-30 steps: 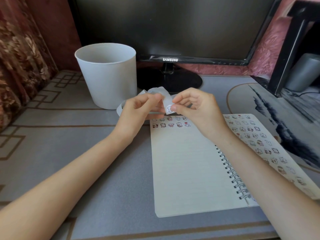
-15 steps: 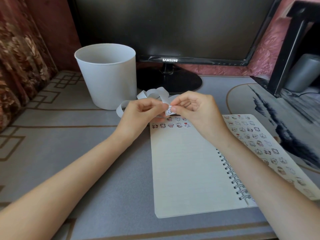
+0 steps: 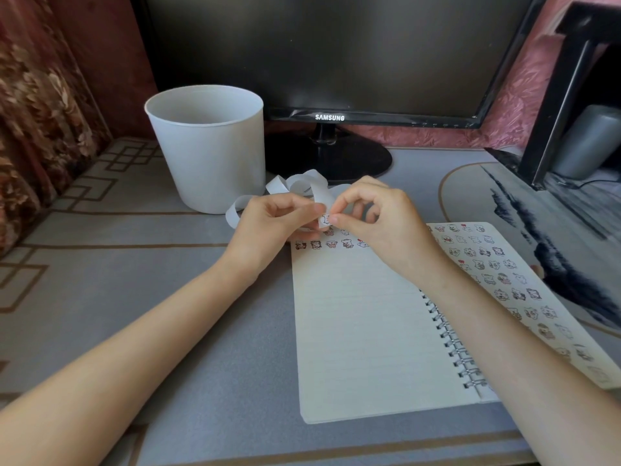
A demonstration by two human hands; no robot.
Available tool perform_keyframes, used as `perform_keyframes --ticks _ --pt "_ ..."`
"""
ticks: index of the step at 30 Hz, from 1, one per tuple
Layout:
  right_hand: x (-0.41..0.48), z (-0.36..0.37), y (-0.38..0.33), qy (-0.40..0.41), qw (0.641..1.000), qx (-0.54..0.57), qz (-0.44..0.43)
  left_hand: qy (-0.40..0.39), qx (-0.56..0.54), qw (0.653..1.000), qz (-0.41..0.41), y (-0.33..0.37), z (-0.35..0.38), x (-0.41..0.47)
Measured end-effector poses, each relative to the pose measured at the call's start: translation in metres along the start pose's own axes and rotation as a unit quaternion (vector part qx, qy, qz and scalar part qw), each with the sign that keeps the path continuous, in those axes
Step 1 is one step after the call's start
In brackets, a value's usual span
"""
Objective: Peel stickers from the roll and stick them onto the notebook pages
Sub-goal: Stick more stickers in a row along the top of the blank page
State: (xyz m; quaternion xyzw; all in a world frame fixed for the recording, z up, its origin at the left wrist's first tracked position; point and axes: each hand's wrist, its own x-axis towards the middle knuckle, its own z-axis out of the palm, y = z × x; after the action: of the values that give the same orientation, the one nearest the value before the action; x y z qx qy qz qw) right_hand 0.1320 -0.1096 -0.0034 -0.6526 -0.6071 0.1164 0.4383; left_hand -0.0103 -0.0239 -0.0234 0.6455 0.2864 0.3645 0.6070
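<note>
Sticker strip (image 3: 319, 191) is pinched from both sides, left hand (image 3: 268, 227) and right hand (image 3: 379, 227) fingers gripping it, just over the notebook (image 3: 363, 331).

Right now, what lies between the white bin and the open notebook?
In the head view, the curled sticker strip lies there beside the white bin, and the left hand holds it near the top edge of the notebook.

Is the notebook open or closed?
Open: the notebook lies flat, a lined page left of the spiral binding and a sticker-covered page right of it.
</note>
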Motion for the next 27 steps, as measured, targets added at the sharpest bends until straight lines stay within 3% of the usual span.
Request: perform_keyframes --ticks 5,9,12,15,27 --pt "-0.001 -0.005 0.0 -0.024 1.0 0.01 -0.015 0.014 -0.005 1.0 -0.021 0.0 -0.002 0.002" --pt "0.004 -0.026 0.002 0.001 0.993 0.049 0.104 0.019 0.015 0.999 -0.021 -0.002 -0.002 0.002" --pt "0.005 -0.044 0.012 -0.041 0.976 0.034 0.211 0.014 0.023 0.999 -0.023 -0.003 -0.003 0.003" --pt "0.004 -0.049 0.017 -0.062 0.964 0.014 0.257 0.016 0.027 0.999 -0.031 -0.004 -0.003 0.003" --pt "0.003 -0.047 0.022 -0.098 0.96 -0.037 0.258 0.022 0.031 0.998 -0.042 -0.003 -0.003 0.003"
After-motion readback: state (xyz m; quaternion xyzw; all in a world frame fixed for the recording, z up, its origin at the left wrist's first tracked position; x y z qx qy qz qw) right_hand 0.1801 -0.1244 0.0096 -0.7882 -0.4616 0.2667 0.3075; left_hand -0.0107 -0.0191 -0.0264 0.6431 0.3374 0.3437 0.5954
